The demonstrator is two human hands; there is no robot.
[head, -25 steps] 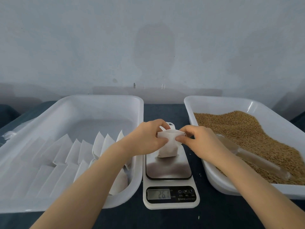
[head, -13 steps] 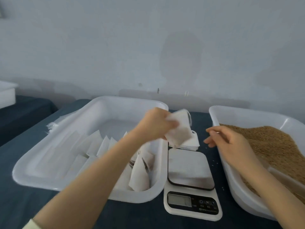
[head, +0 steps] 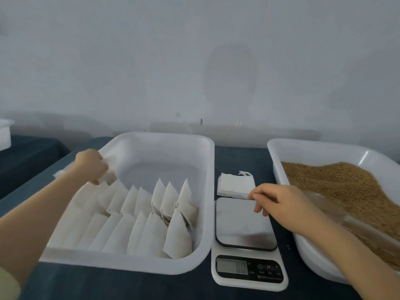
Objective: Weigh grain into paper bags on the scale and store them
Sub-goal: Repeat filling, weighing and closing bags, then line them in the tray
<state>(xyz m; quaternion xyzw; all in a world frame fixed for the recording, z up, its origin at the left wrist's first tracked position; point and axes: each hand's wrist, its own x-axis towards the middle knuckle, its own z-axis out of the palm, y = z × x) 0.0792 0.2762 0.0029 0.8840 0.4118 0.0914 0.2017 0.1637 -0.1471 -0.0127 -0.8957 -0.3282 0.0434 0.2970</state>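
My left hand (head: 92, 165) grips a filled white paper bag (head: 108, 169) at the far left side of the white storage tray (head: 173, 139), above the back row of filled bags (head: 138, 215). My right hand (head: 279, 201) hovers over the scale (head: 245, 232), with its fingertips at the near edge of a stack of empty paper bags (head: 234, 184). The scale's steel plate is bare and the display reads about zero. The grain (head: 346, 187) fills the white tray on the right (head: 303, 146).
A clear plastic scoop (head: 355, 221) lies in the grain beside my right forearm. The dark blue tabletop (head: 238, 156) shows between the trays. A white box corner (head: 4, 135) sits at the far left. A grey wall stands close behind.
My left hand carried the filled bag off the scale and leftward over the storage tray. My right hand let go of the bag and moved to the empty bag stack. The scale reading dropped.
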